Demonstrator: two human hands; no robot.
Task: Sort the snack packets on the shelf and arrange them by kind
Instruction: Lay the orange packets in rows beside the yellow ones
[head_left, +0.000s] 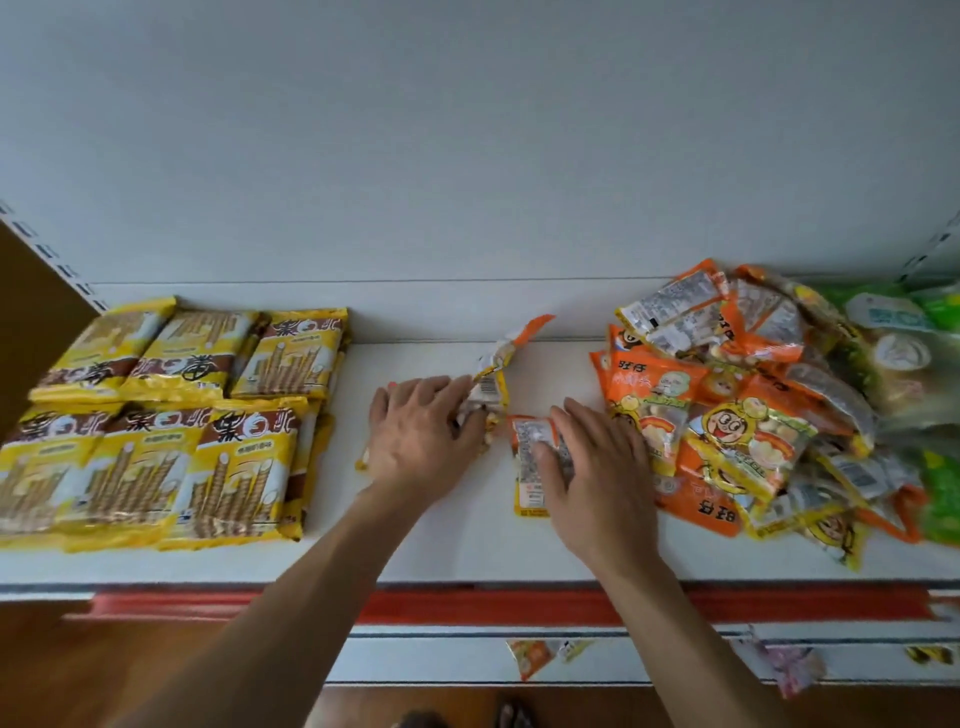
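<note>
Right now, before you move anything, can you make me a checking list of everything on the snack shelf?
Surface: white shelf with a red strip along its front edge.
Job's things: yellow packets in neat rows at left; orange packets heaped at right, with green packets at the far right; a tilted packet and a flat packet in the middle.
Clutter: loose packets on the shelf below.
Grippers: left hand grips the tilted packet; right hand presses on the flat packet.
Cables: nothing seen.
Surroundings: white back panel; wooden floor below.
</note>
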